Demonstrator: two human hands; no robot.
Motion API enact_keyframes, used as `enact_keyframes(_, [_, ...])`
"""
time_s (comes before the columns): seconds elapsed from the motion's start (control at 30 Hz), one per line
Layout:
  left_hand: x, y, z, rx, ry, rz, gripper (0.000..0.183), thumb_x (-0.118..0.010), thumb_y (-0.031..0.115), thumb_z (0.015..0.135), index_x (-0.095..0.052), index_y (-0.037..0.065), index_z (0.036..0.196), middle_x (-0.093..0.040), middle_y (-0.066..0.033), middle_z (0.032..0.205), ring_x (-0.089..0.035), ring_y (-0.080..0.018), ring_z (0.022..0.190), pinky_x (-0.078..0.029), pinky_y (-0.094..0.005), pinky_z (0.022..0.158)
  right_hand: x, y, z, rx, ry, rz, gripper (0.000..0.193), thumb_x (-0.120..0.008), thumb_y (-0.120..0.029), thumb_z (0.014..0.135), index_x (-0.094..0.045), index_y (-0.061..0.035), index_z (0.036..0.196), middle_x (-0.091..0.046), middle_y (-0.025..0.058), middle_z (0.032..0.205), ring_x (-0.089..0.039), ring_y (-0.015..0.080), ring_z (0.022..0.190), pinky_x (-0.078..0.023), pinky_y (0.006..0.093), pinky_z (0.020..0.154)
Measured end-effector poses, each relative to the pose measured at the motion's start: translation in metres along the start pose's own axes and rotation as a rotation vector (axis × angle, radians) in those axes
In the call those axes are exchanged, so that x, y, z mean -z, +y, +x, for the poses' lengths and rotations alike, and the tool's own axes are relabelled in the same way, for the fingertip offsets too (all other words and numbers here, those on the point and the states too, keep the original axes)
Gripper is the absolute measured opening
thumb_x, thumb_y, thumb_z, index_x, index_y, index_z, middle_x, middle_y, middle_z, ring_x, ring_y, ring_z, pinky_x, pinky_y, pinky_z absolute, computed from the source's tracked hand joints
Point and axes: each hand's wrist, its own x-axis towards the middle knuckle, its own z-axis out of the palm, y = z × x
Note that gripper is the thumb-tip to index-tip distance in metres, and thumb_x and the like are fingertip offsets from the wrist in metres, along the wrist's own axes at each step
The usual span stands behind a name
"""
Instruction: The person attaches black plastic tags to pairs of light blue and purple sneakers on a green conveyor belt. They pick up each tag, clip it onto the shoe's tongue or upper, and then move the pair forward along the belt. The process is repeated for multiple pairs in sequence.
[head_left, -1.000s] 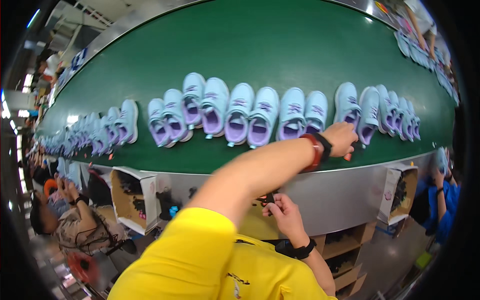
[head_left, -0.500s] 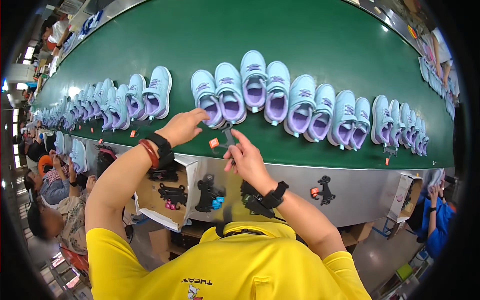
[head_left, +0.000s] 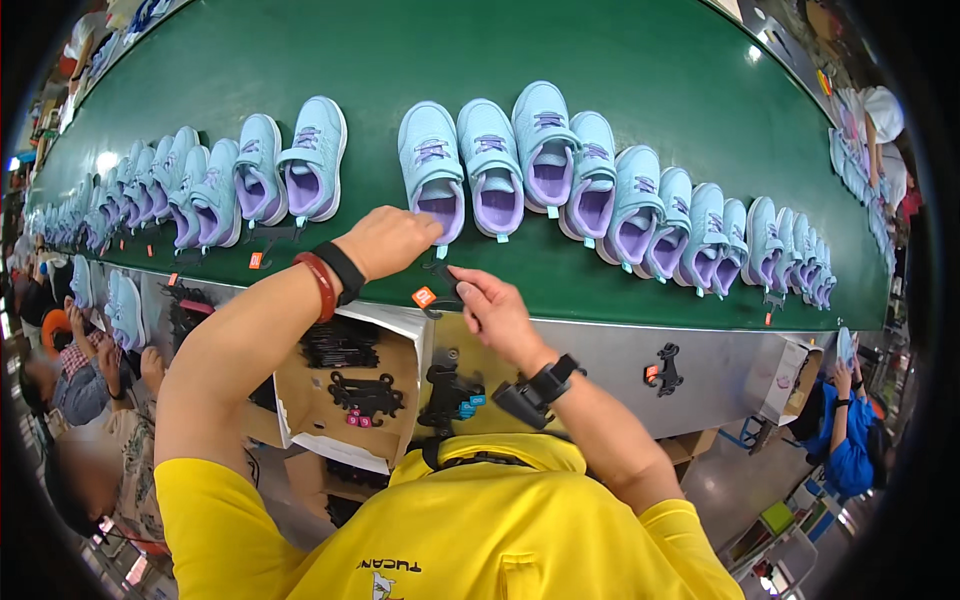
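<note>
A light blue sneaker point(head_left: 429, 140) with purple lining and laces stands at the left end of the middle row, its heel toward me. My left hand point(head_left: 392, 241) is closed on its heel collar, the fingers bent over the edge. Just below that heel, my right hand point(head_left: 492, 312) pinches a black plastic shoe hanger point(head_left: 441, 268) between thumb and fingers. From the hanger's left end sticks an orange size tag point(head_left: 424, 297). A second sneaker point(head_left: 490, 150) stands close on the right, slightly apart from the first.
More sneakers point(head_left: 640, 200) line the green conveyor belt point(head_left: 400, 50) on both sides. An open cardboard box point(head_left: 405, 355) of black hangers stands below the belt's edge. Loose hangers with blue tags point(head_left: 445, 395) and an orange-tagged hanger point(head_left: 663, 370) lie on the metal ledge. Co-workers sit at both sides.
The two sneakers before me have come apart a little. My left hand has moved further onto the left one's heel. My right hand keeps hold of the hanger, now turned closer beneath that heel.
</note>
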Motion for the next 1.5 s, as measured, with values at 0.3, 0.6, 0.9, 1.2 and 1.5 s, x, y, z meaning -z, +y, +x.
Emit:
enact_keyframes(0.3, [0.014,0.008,-0.013,0.041,-0.076,-0.020,0.052,-0.056,0.009,0.081,-0.047,0.022,0.131,-0.057,-0.0172,0.094,-0.063,-0.0331,0.070,-0.050,-0.0433,0.063,0.029,-0.051,0.012,0.817,0.329,-0.955,0.020,-0.051,-0.011,0.092,-0.053,-0.0006,0.109,-0.060,0.0128,0.095,-0.061,0.0279,0.078,-0.050,0.0334,0.069])
enact_keyframes(0.6, [0.001,0.014,-0.027,0.316,-0.023,-0.336,0.034,-0.048,0.005,0.083,-0.060,0.013,0.114,-0.063,-0.0201,0.087,-0.061,-0.0396,0.080,-0.047,-0.0475,0.073,0.055,-0.067,0.041,0.938,0.037,-1.525,0.017,-0.065,-0.011,0.073,-0.055,-0.0081,0.086,-0.053,0.0075,0.081,-0.057,0.0269,0.079,-0.046,0.0400,0.064])
enact_keyframes(0.9, [-0.007,0.015,-0.030,0.407,-0.039,-0.388,0.032,-0.047,0.005,0.083,-0.063,0.012,0.110,-0.065,-0.0200,0.089,-0.061,-0.0393,0.083,-0.048,-0.0468,0.074,0.038,-0.080,0.048,1.072,0.040,-1.637,0.019,-0.072,-0.016,0.065,-0.057,-0.0118,0.077,-0.050,0.0043,0.074,-0.054,0.0228,0.075,-0.040,0.0361,0.064])
enact_keyframes(1.2, [0.002,0.024,-0.034,0.452,-0.024,-0.382,0.037,-0.051,-0.001,0.077,-0.062,0.011,0.110,-0.064,-0.0194,0.087,-0.061,-0.0394,0.082,-0.048,-0.0469,0.073,0.032,-0.077,0.053,1.080,-0.011,-1.701,0.007,-0.066,-0.016,0.071,-0.062,-0.0112,0.075,-0.053,0.0043,0.074,-0.056,0.0221,0.075,-0.040,0.0358,0.067])
enact_keyframes(1.5, [0.006,0.022,-0.035,0.281,0.093,-0.406,0.050,-0.054,-0.012,0.069,-0.058,0.011,0.114,-0.044,-0.0237,0.125,-0.052,-0.0419,0.107,-0.046,-0.0406,0.087,0.044,-0.055,0.062,1.000,0.168,-1.313,0.020,-0.068,-0.009,0.067,-0.061,-0.0094,0.085,-0.057,0.0099,0.084,-0.058,0.0270,0.080,-0.043,0.0387,0.073])
